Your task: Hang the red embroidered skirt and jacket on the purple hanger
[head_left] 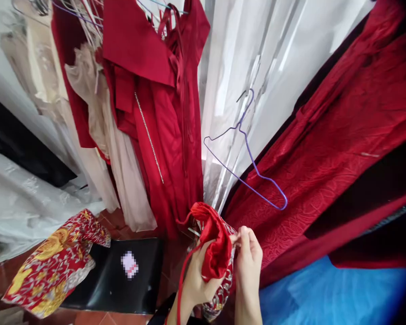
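Note:
A red embroidered garment (217, 250) is bunched up between my two hands, at the lower middle of the head view. Its gathered, shiny red edge faces up, and silver-patterned cloth hangs below. My left hand (199, 277) grips it from the left, thumb across the front. A long red cord (182, 275) trails from it down along my left wrist. At its right edge, the fingers of my right hand (248, 253) are pinched together on the cloth; exactly what lies between the fingertips is hidden. Above, a bare purple hanger (237, 176) hangs in front of the pale curtain.
Red dresses (162, 113) and beige dresses (111, 135) hang on a rack at the left. A red-and-gold embroidered garment (54, 266) lies partly over a black seat (131, 289). Large red cloth (331, 158) hangs at the right, with blue fabric (325, 298) below it.

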The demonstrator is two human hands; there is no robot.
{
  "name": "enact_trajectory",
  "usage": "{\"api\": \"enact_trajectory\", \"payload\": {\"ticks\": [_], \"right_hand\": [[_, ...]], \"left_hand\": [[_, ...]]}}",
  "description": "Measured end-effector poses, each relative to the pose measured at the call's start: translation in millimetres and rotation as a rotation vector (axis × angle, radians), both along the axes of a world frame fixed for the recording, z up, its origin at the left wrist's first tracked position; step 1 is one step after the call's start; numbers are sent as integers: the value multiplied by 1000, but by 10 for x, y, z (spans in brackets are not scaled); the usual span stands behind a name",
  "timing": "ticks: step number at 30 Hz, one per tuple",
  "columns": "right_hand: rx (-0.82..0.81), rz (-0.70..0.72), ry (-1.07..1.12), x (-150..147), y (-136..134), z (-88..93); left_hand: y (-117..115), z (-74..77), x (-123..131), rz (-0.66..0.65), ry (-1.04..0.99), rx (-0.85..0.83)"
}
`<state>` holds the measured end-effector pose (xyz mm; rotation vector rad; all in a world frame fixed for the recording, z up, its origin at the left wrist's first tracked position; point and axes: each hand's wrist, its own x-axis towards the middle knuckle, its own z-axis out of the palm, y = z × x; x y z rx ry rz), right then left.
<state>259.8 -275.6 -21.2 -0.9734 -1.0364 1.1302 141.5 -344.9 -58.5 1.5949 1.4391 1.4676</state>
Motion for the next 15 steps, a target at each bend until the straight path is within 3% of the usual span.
{"api": "enact_trajectory", "payload": {"ticks": [4,7,10,15], "right_hand": [[50,143,-168,-108,-76,36],[122,94,-332,-215,-68,103],[128,28,-360,-240,123,147],[74,-147,-213,-169,537,203]], "left_hand": [[172,-250,-7,131,6,13],[354,-315,-28,100,33,-23],[574,-261,-60,-31,39,-25],[1082,3,-302,-307,-143,-9]]}}
